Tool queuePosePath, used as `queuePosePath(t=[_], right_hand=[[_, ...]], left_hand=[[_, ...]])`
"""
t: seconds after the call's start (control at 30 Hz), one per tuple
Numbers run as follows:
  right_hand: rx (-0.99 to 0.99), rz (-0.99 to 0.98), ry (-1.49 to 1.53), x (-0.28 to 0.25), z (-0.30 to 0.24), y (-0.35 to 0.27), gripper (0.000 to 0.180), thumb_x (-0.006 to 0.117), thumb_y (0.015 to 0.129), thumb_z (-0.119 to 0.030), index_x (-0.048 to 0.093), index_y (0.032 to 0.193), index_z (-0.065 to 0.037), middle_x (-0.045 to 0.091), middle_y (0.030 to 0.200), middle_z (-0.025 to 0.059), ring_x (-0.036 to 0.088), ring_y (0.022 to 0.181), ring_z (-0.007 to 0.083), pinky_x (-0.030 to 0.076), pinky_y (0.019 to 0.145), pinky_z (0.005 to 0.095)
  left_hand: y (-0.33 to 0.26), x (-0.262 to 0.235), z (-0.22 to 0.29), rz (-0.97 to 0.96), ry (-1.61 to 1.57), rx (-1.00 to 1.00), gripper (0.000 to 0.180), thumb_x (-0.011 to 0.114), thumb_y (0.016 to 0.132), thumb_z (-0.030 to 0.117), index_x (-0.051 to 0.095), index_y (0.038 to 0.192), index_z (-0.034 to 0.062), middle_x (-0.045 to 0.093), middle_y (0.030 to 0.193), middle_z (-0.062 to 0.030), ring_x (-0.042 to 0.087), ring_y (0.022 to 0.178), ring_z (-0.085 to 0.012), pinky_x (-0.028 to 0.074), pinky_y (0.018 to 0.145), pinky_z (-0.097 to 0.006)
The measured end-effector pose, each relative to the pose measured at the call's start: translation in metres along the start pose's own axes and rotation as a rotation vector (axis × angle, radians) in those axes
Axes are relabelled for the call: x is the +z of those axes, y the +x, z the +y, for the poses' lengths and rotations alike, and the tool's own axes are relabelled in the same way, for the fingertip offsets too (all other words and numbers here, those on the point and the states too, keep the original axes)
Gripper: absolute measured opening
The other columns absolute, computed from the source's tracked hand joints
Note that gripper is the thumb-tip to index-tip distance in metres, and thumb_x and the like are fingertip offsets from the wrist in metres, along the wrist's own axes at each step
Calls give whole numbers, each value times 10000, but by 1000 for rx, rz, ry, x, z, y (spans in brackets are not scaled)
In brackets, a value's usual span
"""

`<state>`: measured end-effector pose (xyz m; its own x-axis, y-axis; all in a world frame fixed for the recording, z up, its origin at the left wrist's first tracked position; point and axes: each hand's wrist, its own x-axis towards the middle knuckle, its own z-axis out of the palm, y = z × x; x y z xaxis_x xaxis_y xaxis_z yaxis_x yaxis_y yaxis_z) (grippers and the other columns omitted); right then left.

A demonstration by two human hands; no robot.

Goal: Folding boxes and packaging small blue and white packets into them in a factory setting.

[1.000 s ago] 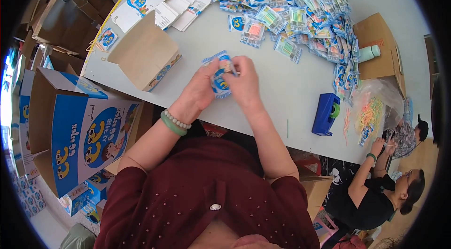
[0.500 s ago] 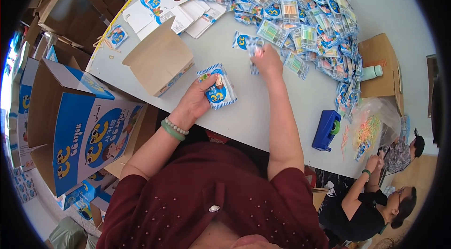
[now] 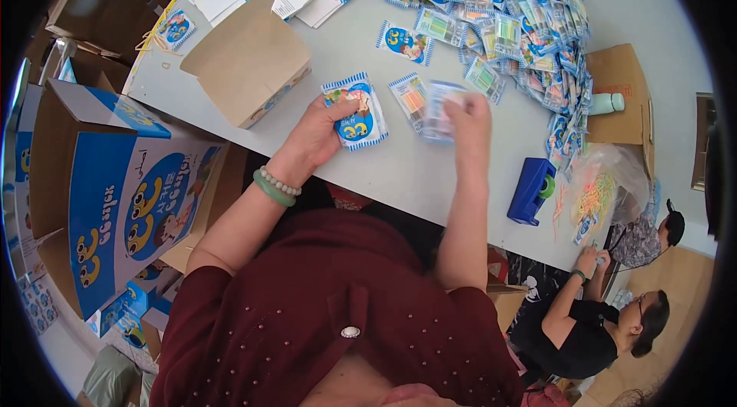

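Far left, the blue-and-white printed carton (image 3: 142,204) stands with flaps spread; next, a small open cardboard box (image 3: 249,62) sits on the worktop (image 3: 384,184). Here's the left hand (image 3: 316,132), thumb on top, fingers closed around a stack of blue-and-white sachets (image 3: 358,117)! Just right, an orange-filled sachet (image 3: 411,102) lies flat, and right beside it a blurred sachet (image 3: 439,114) is pinched in the right hand (image 3: 470,119), fingers drawn together. Beyond spreads the sachet heap (image 3: 530,39), then the blue tape dispenser (image 3: 530,192) and a clear plastic bag (image 3: 618,177).
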<state>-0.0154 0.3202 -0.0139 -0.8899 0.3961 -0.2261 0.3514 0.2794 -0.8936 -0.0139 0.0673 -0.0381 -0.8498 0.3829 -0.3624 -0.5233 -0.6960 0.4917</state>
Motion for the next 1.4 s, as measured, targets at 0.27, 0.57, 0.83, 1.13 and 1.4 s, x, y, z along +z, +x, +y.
queuePosePath(t=[0.27, 0.57, 0.83, 1.13, 1.4], right_hand=[[-361, 87, -1023, 40, -23, -16, 478, 725, 735, -351, 569, 1055, -32, 571, 1120, 167, 590, 928, 331, 486, 791, 379], [-253, -198, -81, 57, -50, -58, 222, 698, 787, -181, 569, 871, -21, 580, 781, 91, 593, 741, 238, 474, 686, 331], [-696, -76, -660, 73, -67, 46, 350, 580, 856, -261, 601, 1126, -39, 598, 1166, 168, 548, 1090, 346, 448, 905, 447], [-715, -126, -1080, 92, -52, 83, 313, 632, 816, -237, 561, 1040, -32, 608, 1115, 149, 540, 1089, 343, 367, 963, 520], [-453, 87, -1136, 52, -79, 129, 319, 675, 740, -225, 601, 991, -43, 624, 1078, 149, 559, 1077, 318, 403, 933, 481]], left_hand=[[1, 7, 0, 2, -3, -34, 259, 627, 879, 45, 560, 1125, -1, 662, 988, -97, 671, 885, -204, 571, 813, -391], [-12, 34, 1, -66, -260, -75, 272, 590, 928, 129, 538, 1174, 26, 629, 1098, -80, 635, 990, -199, 554, 847, -405], [6, -8, -3, -108, -170, -45, 326, 602, 917, 138, 534, 1217, 30, 641, 1118, -101, 655, 975, -219, 557, 861, -399], [-2, -10, -5, -167, -174, -67, 386, 654, 882, 138, 525, 1227, 24, 644, 1107, -103, 656, 981, -221, 557, 865, -394], [0, -7, -4, -138, -153, -87, 376, 630, 902, 144, 505, 1236, 25, 627, 1133, -106, 644, 1011, -228, 548, 888, -407]])
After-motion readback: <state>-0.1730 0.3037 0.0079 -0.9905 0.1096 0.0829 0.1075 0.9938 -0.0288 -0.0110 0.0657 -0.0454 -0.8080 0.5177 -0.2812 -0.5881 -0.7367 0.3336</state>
